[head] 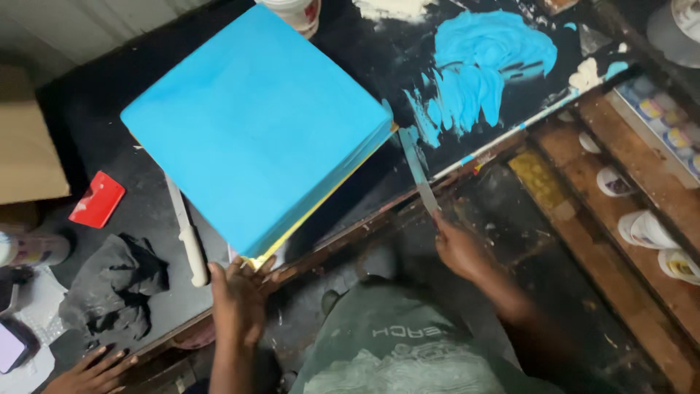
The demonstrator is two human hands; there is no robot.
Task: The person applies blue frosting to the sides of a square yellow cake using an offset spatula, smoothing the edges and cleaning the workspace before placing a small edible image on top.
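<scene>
1. Cake [255, 124]: large square block coated in smooth blue icing, set cornerwise on the black surface [95, 117], its near corner reaching the surface's front edge. A yellowish band shows along the lower near-right side.
2. Left hand [237, 295]: fingers spread against the cake's near corner, touching its base, apparently to steady it; the grip is open and pinches nothing.
3. Right hand [459, 248]: grip pressed together around the handle of a spatula [417, 169], a long thin blade. The blade slants up to the cake's right corner and its tip meets the side there, laid flat as for smoothing icing.
4. Icing smear [481, 62]: blue mass spread on the surface just right of the cake, within reach of the blade.
5. Knife [188, 237]: white handle, lying on the surface partly under the cake's left edge.
6. Scraper [97, 198]: red, flat, left of the knife.
7. Cloth [117, 281]: dark, crumpled, near the front left.
8. Another hand [91, 368]: at the bottom left, probably a co-worker's; resting by the surface edge.
9. Cups [645, 230]: white, on a wooden shelf at right.
</scene>
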